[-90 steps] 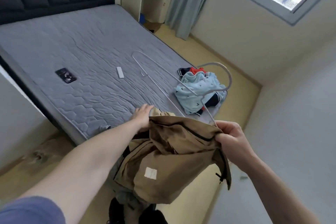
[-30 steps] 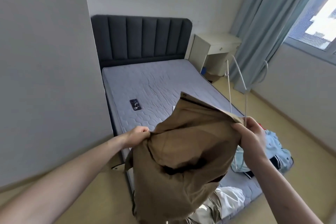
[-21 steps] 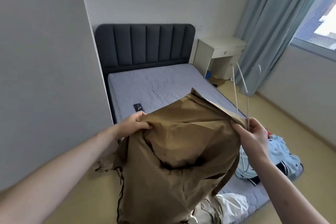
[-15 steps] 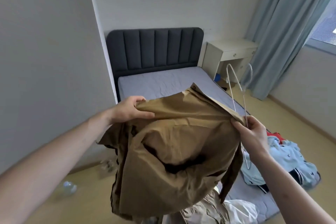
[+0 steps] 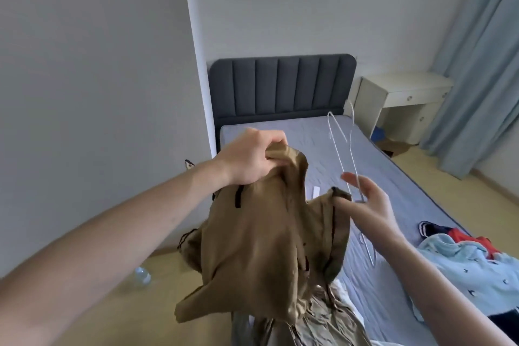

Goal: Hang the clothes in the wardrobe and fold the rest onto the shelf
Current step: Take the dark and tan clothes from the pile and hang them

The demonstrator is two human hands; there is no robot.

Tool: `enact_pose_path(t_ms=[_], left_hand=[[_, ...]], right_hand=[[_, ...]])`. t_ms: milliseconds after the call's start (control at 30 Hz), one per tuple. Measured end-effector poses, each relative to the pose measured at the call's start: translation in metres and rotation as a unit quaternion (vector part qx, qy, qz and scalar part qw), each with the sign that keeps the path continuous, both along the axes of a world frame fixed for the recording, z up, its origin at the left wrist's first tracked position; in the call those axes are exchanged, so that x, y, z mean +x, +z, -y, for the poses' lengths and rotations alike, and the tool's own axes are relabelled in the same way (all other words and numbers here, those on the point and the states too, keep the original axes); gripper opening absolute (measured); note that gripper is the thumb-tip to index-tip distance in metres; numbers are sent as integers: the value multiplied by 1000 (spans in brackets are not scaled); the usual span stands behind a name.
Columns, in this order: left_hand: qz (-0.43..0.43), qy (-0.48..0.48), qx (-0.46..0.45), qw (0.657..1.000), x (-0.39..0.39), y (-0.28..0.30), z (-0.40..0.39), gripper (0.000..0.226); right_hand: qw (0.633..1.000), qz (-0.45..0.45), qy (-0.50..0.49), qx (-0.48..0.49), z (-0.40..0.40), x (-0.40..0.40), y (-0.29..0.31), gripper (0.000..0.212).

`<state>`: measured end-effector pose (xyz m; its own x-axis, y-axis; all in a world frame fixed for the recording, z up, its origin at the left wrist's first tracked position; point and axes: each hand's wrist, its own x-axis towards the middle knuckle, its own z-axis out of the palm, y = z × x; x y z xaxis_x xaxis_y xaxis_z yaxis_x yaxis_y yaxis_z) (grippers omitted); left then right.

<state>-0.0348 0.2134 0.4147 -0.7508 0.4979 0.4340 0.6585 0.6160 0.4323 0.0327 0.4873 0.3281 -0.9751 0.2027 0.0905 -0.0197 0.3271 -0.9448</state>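
A brown garment (image 5: 261,244) hangs bunched in front of me, above the foot of the bed. My left hand (image 5: 252,157) grips its top edge in a fist. My right hand (image 5: 368,205) is just right of it, palm up, fingers loosely spread. A thin white wire hanger (image 5: 341,149) runs through that hand and stands up from it over the mattress. One corner of the brown garment lies against my right thumb. A pale blue patterned garment (image 5: 466,272) lies with red and dark clothes at the bed's right edge. Crumpled beige clothes (image 5: 317,320) lie below the brown garment.
The grey mattress (image 5: 398,205) meets a dark padded headboard (image 5: 280,87). A cream nightstand (image 5: 401,98) and a blue curtain (image 5: 477,64) stand at the right. A wall corner (image 5: 196,64) juts out at the left. A plastic bottle (image 5: 141,275) lies on the floor.
My left hand has bunched the brown garment's top and pulled it in. My right hand has loosened its hold on the garment's edge and keeps the hanger. The view has swung left.
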Motion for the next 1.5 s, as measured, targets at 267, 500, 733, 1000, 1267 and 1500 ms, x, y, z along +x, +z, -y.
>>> enact_pose_path(t_ms=[267,500,733,1000,1267,1500], left_hand=[[7,97,22,995,9,-4,-17,39],[149,149,-6,978,31,-52,35,57],[317,190,-146,918,79,-176,75,45],[443,289,45,848,122,-244,103,29],[352,354,68,864,108,-195,121,34],[387,192,-74,899,122,-145,127,29]], right_hand=[[982,16,120,142,68,-21,16,14],[984,143,107,-15,92,-26,0,22],[963,141,164,-159,126,-5,-7,39],[970,139,141,-143,88,10,-9,36],[993,95,63,-34,56,11,-17,24],[995,95,-8,-36,35,-7,-18,21]])
